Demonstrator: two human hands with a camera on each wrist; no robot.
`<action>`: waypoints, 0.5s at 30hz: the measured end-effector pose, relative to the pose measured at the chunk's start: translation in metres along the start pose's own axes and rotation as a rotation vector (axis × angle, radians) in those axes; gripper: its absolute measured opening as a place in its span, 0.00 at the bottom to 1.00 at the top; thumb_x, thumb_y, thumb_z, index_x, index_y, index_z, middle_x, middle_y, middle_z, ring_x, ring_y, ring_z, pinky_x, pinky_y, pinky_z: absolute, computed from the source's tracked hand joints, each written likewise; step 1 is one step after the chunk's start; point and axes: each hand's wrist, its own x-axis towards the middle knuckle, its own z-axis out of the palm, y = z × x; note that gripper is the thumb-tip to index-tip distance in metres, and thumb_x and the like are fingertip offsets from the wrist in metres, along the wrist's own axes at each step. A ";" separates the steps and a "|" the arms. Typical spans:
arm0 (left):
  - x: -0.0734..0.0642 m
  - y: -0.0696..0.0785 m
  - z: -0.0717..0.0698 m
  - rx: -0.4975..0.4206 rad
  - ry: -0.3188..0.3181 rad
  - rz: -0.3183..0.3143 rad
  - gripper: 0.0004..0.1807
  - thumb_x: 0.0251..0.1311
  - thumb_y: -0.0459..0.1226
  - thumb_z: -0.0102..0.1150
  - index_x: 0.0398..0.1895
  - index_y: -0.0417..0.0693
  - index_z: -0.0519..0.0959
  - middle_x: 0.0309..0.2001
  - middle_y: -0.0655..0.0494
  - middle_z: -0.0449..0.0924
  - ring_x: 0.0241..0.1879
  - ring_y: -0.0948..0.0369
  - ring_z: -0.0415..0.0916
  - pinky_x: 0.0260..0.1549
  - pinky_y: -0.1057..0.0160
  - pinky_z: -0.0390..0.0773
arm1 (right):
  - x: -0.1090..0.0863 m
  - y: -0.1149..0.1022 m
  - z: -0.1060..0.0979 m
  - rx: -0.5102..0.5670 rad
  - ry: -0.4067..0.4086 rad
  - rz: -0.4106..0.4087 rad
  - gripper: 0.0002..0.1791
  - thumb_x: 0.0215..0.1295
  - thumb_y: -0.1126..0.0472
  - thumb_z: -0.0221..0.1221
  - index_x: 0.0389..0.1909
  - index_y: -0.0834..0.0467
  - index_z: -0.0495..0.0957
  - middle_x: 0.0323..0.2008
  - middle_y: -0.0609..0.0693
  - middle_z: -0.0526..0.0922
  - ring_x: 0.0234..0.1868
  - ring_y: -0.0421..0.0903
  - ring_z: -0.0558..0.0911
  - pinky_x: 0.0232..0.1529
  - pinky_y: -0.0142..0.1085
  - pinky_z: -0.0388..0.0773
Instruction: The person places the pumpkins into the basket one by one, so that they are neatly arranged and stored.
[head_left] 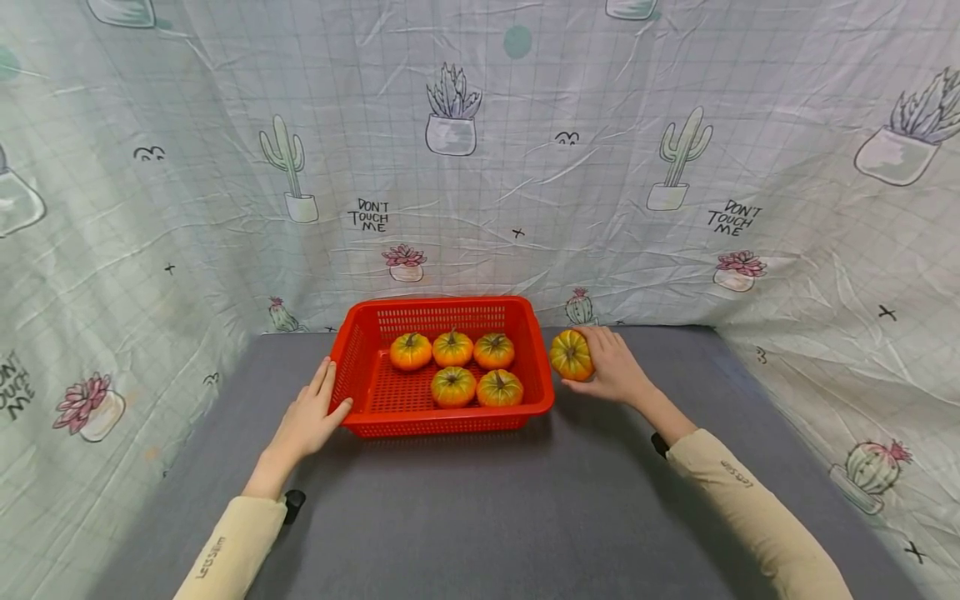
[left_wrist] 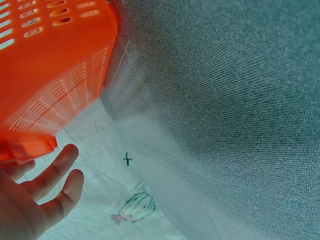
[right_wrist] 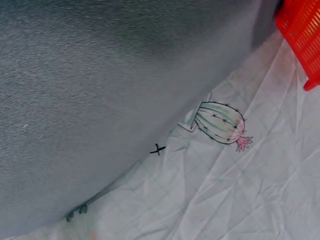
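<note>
My left hand (head_left: 303,422) touches the left side of a red plastic basket (head_left: 442,423), thumb near its front corner. In the left wrist view, the fingers (left_wrist: 61,166) of that hand extend loosely beside the basket's rim (left_wrist: 32,148). Inside the basket sit several small orange-yellow pumpkins (head_left: 453,387), grouped towards the middle and right. Just off the basket's right side, my right hand (head_left: 611,367) holds another small pumpkin (head_left: 572,356) between thumb and fingers. Neither this hand nor its pumpkin shows in the right wrist view, where a piece of the basket (right_wrist: 302,37) appears at the upper right.
A grey cloth-like surface (head_left: 465,517) lies under the basket and hands. Behind and at both sides hangs a pale curtain (head_left: 480,217) printed with potted plants and words; it meets the table's back edge close behind the basket.
</note>
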 end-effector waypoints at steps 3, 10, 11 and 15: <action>0.000 0.000 0.000 0.015 -0.014 -0.009 0.39 0.62 0.48 0.42 0.68 0.35 0.44 0.69 0.39 0.41 0.56 0.32 0.58 0.49 0.35 0.61 | 0.003 -0.001 -0.002 0.023 0.003 0.020 0.48 0.34 0.43 0.68 0.55 0.65 0.62 0.48 0.57 0.70 0.48 0.53 0.69 0.43 0.46 0.66; 0.000 -0.001 0.001 0.012 -0.007 -0.010 0.38 0.62 0.47 0.42 0.68 0.35 0.44 0.70 0.39 0.41 0.56 0.31 0.57 0.50 0.35 0.61 | 0.009 -0.007 -0.005 0.061 0.003 0.040 0.48 0.35 0.41 0.68 0.56 0.62 0.60 0.49 0.57 0.69 0.49 0.52 0.68 0.46 0.47 0.66; 0.000 -0.001 0.001 0.012 -0.007 -0.009 0.38 0.62 0.48 0.42 0.68 0.35 0.44 0.69 0.39 0.41 0.56 0.31 0.57 0.49 0.35 0.61 | 0.010 -0.008 -0.005 0.066 0.003 0.039 0.48 0.35 0.41 0.68 0.55 0.62 0.60 0.50 0.57 0.69 0.50 0.52 0.68 0.46 0.48 0.65; 0.000 -0.002 0.002 0.014 -0.001 -0.004 0.38 0.62 0.48 0.42 0.68 0.35 0.44 0.69 0.39 0.42 0.55 0.32 0.58 0.49 0.36 0.62 | 0.014 -0.014 -0.005 0.076 0.002 0.042 0.47 0.35 0.41 0.68 0.55 0.62 0.61 0.50 0.58 0.69 0.51 0.53 0.68 0.47 0.49 0.66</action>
